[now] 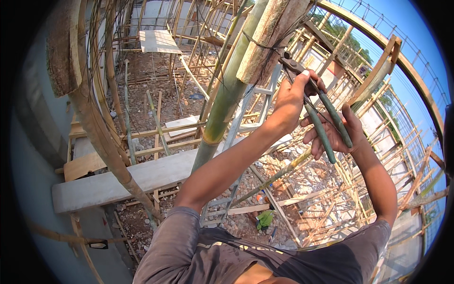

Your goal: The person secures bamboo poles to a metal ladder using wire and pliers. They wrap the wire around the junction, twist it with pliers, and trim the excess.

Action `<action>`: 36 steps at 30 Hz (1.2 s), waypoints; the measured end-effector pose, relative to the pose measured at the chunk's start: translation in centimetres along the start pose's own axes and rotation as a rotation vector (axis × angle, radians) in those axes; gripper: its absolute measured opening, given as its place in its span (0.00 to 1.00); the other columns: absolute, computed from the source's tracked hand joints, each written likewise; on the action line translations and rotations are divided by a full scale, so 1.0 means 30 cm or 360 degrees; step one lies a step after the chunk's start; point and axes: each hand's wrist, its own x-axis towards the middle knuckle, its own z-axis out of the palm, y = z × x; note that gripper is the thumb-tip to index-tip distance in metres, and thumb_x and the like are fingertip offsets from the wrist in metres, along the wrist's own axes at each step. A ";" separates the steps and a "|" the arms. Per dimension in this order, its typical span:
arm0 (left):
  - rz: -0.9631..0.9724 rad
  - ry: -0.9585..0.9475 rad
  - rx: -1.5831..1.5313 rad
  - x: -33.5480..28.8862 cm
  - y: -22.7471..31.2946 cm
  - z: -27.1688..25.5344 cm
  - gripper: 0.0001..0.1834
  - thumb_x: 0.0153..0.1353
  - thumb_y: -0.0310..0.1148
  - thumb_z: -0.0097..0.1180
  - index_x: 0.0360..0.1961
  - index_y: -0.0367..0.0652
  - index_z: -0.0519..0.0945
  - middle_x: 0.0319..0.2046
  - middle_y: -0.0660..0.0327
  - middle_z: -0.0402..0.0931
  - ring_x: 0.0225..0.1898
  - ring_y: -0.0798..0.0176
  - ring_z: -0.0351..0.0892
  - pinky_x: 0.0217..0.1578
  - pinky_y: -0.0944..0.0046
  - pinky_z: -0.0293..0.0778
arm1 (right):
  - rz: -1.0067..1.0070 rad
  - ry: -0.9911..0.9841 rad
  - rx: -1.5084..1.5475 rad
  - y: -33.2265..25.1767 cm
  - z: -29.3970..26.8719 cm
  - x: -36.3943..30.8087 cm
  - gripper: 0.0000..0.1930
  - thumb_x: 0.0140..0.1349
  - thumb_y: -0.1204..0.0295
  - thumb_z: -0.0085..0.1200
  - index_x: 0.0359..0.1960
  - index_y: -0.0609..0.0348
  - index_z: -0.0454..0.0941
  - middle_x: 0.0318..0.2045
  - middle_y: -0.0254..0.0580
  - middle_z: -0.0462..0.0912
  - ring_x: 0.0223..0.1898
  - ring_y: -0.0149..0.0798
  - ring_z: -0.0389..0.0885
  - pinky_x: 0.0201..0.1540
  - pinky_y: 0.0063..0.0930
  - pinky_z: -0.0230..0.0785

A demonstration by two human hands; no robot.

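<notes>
My left hand (294, 97) grips a pair of end-cutting pincers (294, 65) just below the jaws, its thumb lying along the metal. The pincers' two green-sleeved handles slant down to the right. Behind and beside the handle ends is my right hand (344, 135), palm turned up and fingers apart; the handles cross in front of it without being gripped. Dark tie wire (262, 45) runs around a rough wooden post (265, 40), close to the pincers' jaws. Against that post stands a thick green bamboo pole (229, 90).
Below lies rubble ground, crossed by loose sticks. A grey plank (118, 184) spans the left, past a brown pole (106, 142). A metal ladder (236, 123) rises behind my left arm. Bamboo scaffolding (378, 175) fills the right. Something bright green (265, 218) shows far below.
</notes>
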 end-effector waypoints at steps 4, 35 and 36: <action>-0.0022 -0.0181 0.0011 0.003 0.033 -0.054 0.16 0.74 0.42 0.42 0.44 0.39 0.73 0.36 0.56 0.81 0.39 0.64 0.81 0.41 0.63 0.80 | -0.0107 -0.0299 0.0438 0.047 0.006 0.111 0.50 0.66 0.35 0.43 0.69 0.75 0.53 0.44 0.54 0.76 0.34 0.43 0.81 0.31 0.39 0.75; 0.0197 -0.0286 0.0416 0.027 -0.066 -0.143 0.15 0.75 0.41 0.46 0.54 0.43 0.72 0.48 0.64 0.77 0.48 0.71 0.72 0.49 0.65 0.70 | 0.0246 0.0035 0.0460 0.042 -0.083 0.065 0.24 0.67 0.62 0.54 0.60 0.60 0.67 0.29 0.37 0.70 0.26 0.30 0.69 0.32 0.37 0.66; 0.0199 -0.0250 0.0444 0.021 -0.052 -0.144 0.16 0.75 0.41 0.47 0.55 0.43 0.72 0.48 0.64 0.77 0.48 0.71 0.72 0.49 0.65 0.70 | 0.0255 0.0219 0.0203 0.032 -0.041 0.080 0.22 0.66 0.65 0.54 0.59 0.60 0.67 0.29 0.36 0.69 0.27 0.30 0.68 0.32 0.35 0.66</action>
